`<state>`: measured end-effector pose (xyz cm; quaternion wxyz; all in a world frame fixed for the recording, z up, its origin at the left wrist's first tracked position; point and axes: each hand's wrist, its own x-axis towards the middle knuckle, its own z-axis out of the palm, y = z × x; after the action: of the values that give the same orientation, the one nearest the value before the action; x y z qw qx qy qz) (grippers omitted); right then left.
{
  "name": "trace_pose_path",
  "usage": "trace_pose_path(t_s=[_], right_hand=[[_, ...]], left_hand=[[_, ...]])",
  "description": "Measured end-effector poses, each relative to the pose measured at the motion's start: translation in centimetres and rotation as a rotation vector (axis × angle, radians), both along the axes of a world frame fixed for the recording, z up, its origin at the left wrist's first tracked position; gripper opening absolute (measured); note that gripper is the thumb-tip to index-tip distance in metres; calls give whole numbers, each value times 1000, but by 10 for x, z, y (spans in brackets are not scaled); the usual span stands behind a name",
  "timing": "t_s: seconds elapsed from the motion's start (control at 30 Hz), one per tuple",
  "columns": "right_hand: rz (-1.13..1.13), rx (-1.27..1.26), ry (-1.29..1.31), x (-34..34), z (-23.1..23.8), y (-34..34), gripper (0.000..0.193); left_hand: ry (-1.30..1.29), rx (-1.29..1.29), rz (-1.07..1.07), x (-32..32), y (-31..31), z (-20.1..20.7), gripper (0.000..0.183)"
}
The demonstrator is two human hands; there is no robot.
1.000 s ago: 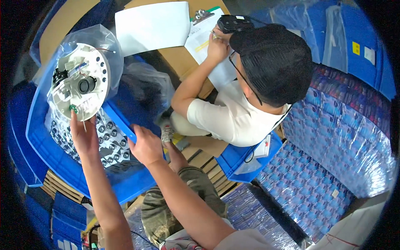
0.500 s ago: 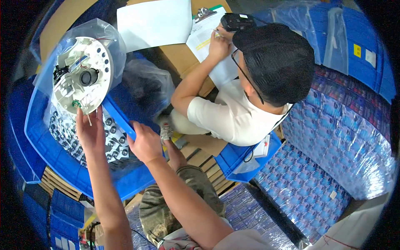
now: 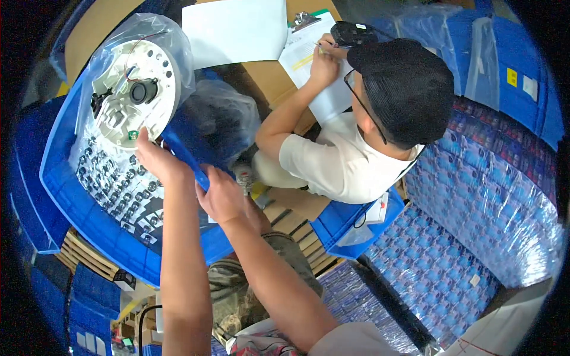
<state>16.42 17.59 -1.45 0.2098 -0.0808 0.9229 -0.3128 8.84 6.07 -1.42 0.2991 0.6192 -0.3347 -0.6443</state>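
Note:
A round white plastic housing (image 3: pixel 122 113), with a dark round speaker-like part, wires and a small green circuit board, tilts over a blue bin (image 3: pixel 119 246). My left hand (image 3: pixel 159 157) grips its near edge beside the green board, thumb on the inner face and the other fingers mostly hidden. Fingers wrapped, my right hand (image 3: pixel 222 199) holds the bin's blue rim at the right. Beneath the housing, many small black round parts on white backings (image 3: pixel 122 184) lie in rows inside the bin. Clear plastic film (image 3: pixel 181 50) bunches behind the housing.
To the right, a person in a black cap (image 3: pixel 404 95) writes on a clipboard (image 3: pixel 306 47) over cardboard. A white sheet (image 3: pixel 234 32) lies beside it. Film-wrapped stacks of printed boxes (image 3: pixel 427 285) and a smaller blue bin (image 3: pixel 350 231) stand at the right.
My left hand has shifted right along the housing's near edge, its forearm swinging right. The dangling white wire end is now hidden. My right hand stays on the rim; the whole view has shifted slightly.

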Motion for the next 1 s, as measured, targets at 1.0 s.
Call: trace_pose_path(t_s=[1.0], right_hand=[[9, 89, -204, -5, 8, 4, 37]], left_hand=[[-254, -281, -100, -19, 15, 10, 45]])
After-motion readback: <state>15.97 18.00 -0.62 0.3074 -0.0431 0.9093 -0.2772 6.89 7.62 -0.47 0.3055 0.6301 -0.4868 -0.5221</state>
